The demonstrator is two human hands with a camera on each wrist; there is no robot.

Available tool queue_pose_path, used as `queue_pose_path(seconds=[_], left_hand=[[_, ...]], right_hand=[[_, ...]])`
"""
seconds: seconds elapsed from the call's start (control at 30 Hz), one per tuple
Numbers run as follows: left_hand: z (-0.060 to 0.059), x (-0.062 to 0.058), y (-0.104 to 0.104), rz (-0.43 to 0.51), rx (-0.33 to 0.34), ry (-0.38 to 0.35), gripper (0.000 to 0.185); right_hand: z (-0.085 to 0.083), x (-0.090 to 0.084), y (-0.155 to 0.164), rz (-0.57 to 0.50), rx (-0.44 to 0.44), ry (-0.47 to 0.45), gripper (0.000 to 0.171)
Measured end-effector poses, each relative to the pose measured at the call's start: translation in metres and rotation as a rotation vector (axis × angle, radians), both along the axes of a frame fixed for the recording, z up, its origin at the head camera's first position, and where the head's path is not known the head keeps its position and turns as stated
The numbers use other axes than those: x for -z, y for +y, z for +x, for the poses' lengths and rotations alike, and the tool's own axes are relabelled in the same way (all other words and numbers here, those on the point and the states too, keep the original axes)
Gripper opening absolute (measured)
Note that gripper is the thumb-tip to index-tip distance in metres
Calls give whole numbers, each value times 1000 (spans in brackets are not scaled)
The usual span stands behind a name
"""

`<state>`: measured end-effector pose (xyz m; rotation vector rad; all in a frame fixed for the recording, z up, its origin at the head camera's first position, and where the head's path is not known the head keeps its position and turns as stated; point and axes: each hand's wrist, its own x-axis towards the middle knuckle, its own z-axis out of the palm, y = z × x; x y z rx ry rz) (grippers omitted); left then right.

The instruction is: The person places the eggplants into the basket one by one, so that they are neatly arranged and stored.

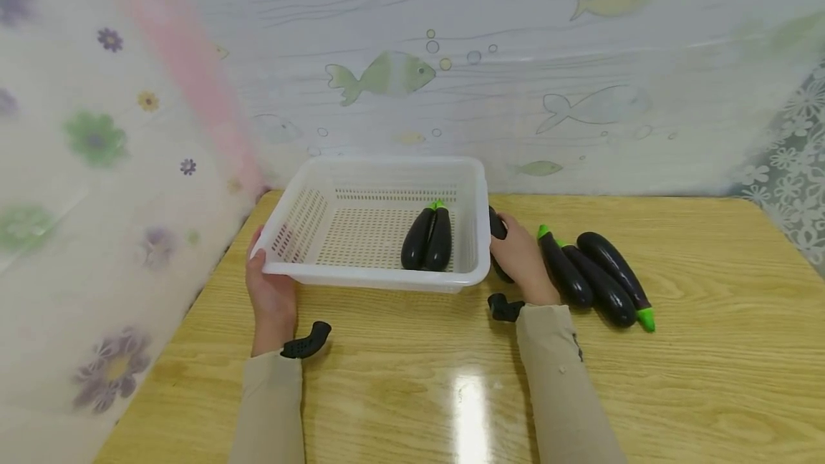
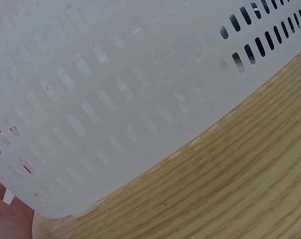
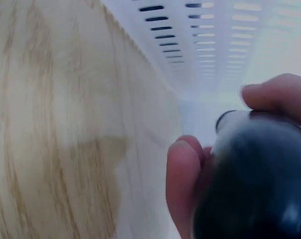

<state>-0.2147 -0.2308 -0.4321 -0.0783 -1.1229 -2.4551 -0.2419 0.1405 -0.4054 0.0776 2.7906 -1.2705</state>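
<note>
A white slotted plastic basket [image 1: 380, 276] stands on the table, with two dark eggplants [image 1: 427, 240] lying side by side near its right end. At its left front corner my left hand [image 1: 273, 296] grips the rim, the thumb on top and the other fingers mostly hidden. The left wrist view is filled by the basket's wall [image 2: 130, 99]. Just outside the right wall, my right hand [image 1: 525, 256] holds another eggplant [image 1: 501, 271]. The right wrist view shows fingers [image 3: 183, 169] curled round that eggplant [image 3: 260, 184], close to the basket wall.
Three more eggplants with green stems lie right of my right hand, the nearest eggplant [image 1: 566, 274] close to the wrist. A patterned curtain [image 1: 387, 113] hangs behind the wooden table [image 1: 399, 349], and a flowered sheet [image 1: 97, 235] borders its left edge.
</note>
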Motion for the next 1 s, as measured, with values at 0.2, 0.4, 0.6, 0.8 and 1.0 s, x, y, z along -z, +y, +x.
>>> queue_pose_path(seconds=[0.2,0.4,0.6,0.8,1.0], left_hand=[[0,0,0,4,3,-4,47],[2,-1,1,3,-6,-13,45],[1,-2,1,8,-3,-24,45],[2,-1,0,5,2,-23,45],[1,0,0,-6,7,-26,46]], right_hand=[[3,-3,1,-78,42,-38,69],[4,-7,5,-141,95,-20,66],[6,-15,9,-189,112,52,61],[8,-20,11,-232,82,136,48],[9,-27,12,-269,109,149,48]])
